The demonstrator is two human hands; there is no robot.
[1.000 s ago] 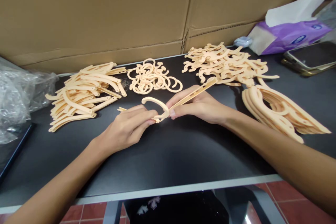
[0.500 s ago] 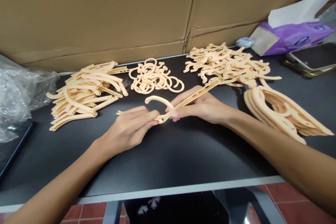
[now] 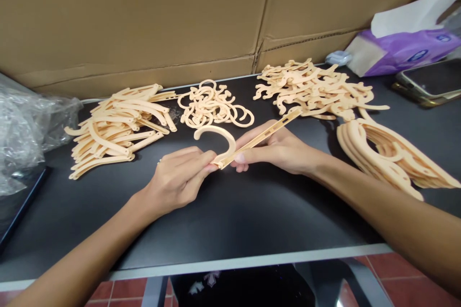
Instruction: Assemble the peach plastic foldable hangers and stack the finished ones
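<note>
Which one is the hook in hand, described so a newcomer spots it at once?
Over the black tabletop, look where the left hand and the right hand nearly meet. Between them a cream hook curves up beside the end of a slotted strip. Unlike the tangled hooks heaped behind it, this one is held up singly, its curve open toward the picture's left.

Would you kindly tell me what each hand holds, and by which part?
The right hand holds a slotted strip toward its near end; the left hand pinches where that end meets a curved hook, exact hold hidden.
</note>
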